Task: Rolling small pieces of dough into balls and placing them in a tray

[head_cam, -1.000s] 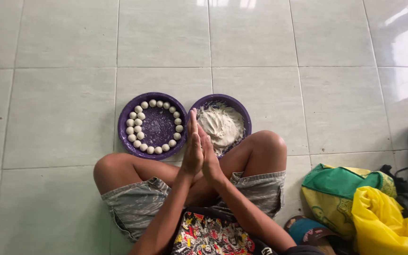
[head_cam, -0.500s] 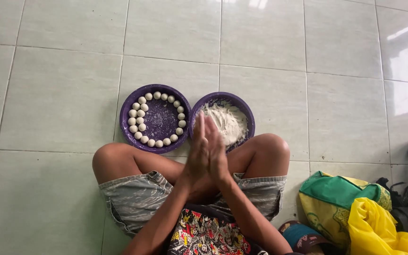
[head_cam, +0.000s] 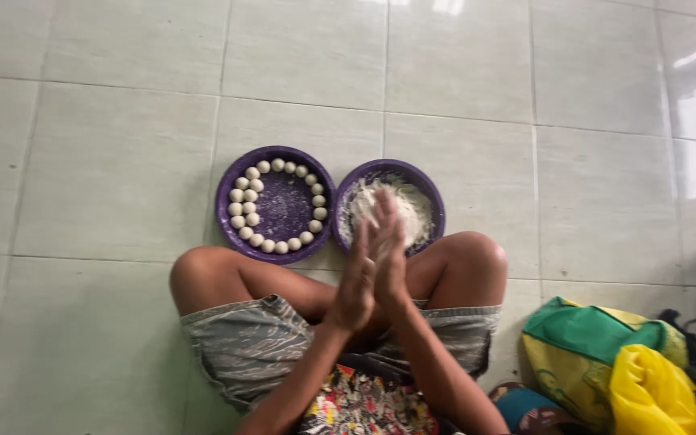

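Dough hidden between palms, if any: cannot tell. Left hand (head_cam: 358,278) and right hand (head_cam: 388,246) pressed flat together, just over flour bowl (head_cam: 432,197); tray of dough balls (head_cam: 231,181) touching bowl's left side, on floor.

A green and yellow bag (head_cam: 586,354) and a yellow plastic bag (head_cam: 658,395) lie on the pale tiled floor (head_cam: 106,169).

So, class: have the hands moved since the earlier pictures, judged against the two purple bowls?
Yes. The hands have shifted right: their fingertips, earlier over the gap between the bowls, now lie over the flour bowl.
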